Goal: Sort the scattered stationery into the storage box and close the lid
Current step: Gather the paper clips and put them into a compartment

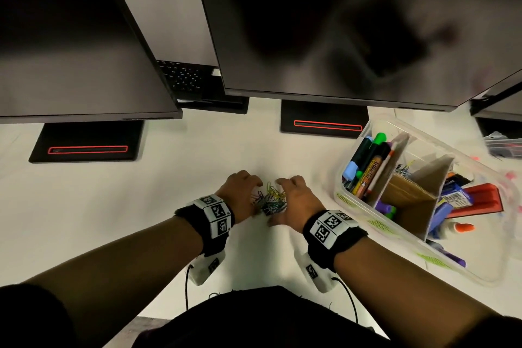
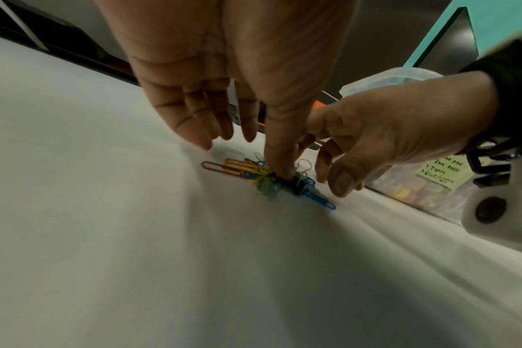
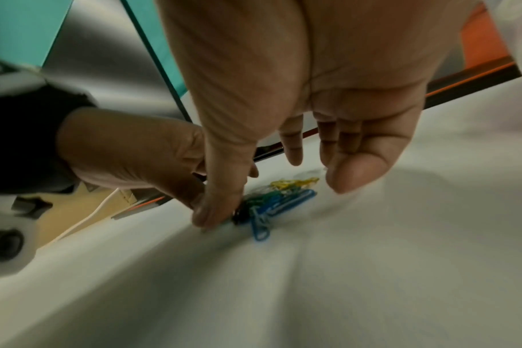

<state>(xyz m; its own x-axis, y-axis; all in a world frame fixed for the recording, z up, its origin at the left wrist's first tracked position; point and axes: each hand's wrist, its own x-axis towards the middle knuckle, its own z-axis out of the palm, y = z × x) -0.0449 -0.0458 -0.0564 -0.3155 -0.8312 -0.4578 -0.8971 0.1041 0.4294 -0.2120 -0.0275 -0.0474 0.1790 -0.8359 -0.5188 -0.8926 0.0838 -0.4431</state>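
Note:
A small heap of coloured paper clips (image 1: 269, 200) lies on the white desk, between my two hands. My left hand (image 1: 250, 186) is cupped at the heap's left side. In the left wrist view its thumb (image 2: 279, 164) presses down on the clips (image 2: 242, 168) while its fingers stay straight above the desk. My right hand (image 1: 285, 189) cups the right side; in the right wrist view its thumb (image 3: 215, 212) touches the edge of the clips (image 3: 283, 200). The clear plastic storage box (image 1: 347, 200) stands open to the right, holding markers (image 1: 370, 161) and cardboard dividers (image 1: 409, 198).
Two dark monitors (image 1: 339, 22) hang over the back of the desk, their black bases (image 1: 84, 144) standing on it. A keyboard (image 1: 183, 76) sits behind them. Blurred clear plastic and small items lie past the box at the far right (image 1: 502, 144).

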